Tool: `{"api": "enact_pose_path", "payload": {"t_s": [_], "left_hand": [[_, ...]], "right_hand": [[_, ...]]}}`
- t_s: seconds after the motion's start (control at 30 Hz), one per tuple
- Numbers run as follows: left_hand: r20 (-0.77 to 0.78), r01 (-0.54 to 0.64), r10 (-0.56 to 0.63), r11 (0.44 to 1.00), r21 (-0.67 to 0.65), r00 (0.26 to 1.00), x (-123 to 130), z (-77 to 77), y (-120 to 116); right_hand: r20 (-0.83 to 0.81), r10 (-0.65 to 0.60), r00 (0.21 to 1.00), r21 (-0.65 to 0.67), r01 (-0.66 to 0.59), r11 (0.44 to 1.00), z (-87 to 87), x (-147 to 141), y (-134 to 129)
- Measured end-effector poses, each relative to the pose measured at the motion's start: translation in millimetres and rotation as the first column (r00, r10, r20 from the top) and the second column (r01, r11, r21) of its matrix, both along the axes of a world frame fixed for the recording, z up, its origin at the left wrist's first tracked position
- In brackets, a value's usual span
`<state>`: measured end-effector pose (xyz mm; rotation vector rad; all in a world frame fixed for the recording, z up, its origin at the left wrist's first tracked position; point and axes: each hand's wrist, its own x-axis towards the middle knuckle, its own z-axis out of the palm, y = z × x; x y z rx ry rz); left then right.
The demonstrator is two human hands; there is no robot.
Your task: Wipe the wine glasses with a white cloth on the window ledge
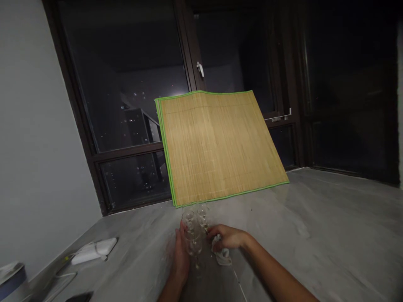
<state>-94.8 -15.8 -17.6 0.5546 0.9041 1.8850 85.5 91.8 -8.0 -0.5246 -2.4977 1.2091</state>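
Note:
Several clear stemmed glasses [193, 245] stand close together on the grey marbled surface, partly blurred. Along their left side lies my left hand [181, 253], its fingers stretched up against the nearest glass; some fingertips are hidden behind the glass. On the other side, my right hand [228, 237] is closed with a crumpled white cloth [223, 256] in it, part of which hangs onto the surface. The fingertips of that hand reach to the stem of a rear glass [203, 214]; whether they touch it I cannot tell.
A folded bamboo mat [220, 144] with green edging leans against the dark window behind the glasses. On the left are a white device with a cord [94, 250], a cylindrical container [13, 281] and a dark object [79, 297] at the bottom edge.

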Motion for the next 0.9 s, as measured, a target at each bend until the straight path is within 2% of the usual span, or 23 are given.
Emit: {"api": "enact_pose_path", "payload": {"t_s": [0.17, 0.23, 0.27, 0.33, 0.43, 0.57, 0.6, 0.63, 0.67, 0.8, 0.9], "left_hand": [[-0.095, -0.145, 0.146, 0.989, 0.020, 0.985, -2, -1.5, -1], [-0.116, -0.228, 0.228, 0.974, 0.019, 0.967, -6, -2.1, 0], [-0.123, -0.285, 0.285, 0.958, 0.012, 0.951, -9, -2.2, 1], [-0.126, -0.408, 0.404, 0.913, -0.007, 0.906, -15, -1.8, 0], [-0.128, -0.513, 0.508, 0.858, -0.012, 0.852, -22, -0.4, -4], [-0.114, -0.422, 0.417, 0.906, -0.027, 0.902, -24, -0.6, -11], [-0.111, -0.387, 0.380, 0.921, -0.043, 0.918, -24, -1.1, -12], [-0.111, -0.351, 0.344, 0.935, -0.057, 0.933, -24, -1.6, -13], [-0.110, -0.322, 0.314, 0.944, -0.066, 0.943, -23, -2.1, -14], [-0.117, -0.275, 0.267, 0.960, -0.056, 0.957, -18, -3.1, -16], [-0.152, -0.203, 0.191, 0.977, -0.066, 0.970, -12, -4.3, -14]], "right_hand": [[0.058, -0.063, 0.996, -0.090, 0.068, 0.994, 1.8, 15, 10], [0.123, -0.216, 0.969, -0.010, 0.219, 0.976, 0.9, 22, 16], [0.140, -0.327, 0.935, 0.065, 0.321, 0.945, 0.2, 25, 19], [0.129, -0.540, 0.832, 0.217, 0.508, 0.834, -1.4, 28, 22], [0.099, -0.731, 0.675, 0.319, 0.675, 0.666, -1.9, 28, 20], [0.045, -0.923, 0.381, 0.506, 0.788, 0.350, 4.6, 26, 13], [0.041, -0.945, 0.326, 0.537, 0.790, 0.296, 6.8, 26, 12], [0.056, -0.954, 0.295, 0.548, 0.790, 0.276, 8.7, 26, 11], [0.087, -0.953, 0.291, 0.538, 0.791, 0.291, 10.0, 25, 11], [0.204, -0.913, 0.353, 0.493, 0.769, 0.408, 8.1, 20, 13], [0.193, -0.894, 0.404, 0.522, 0.730, 0.442, 2.5, 13, 12]]}}
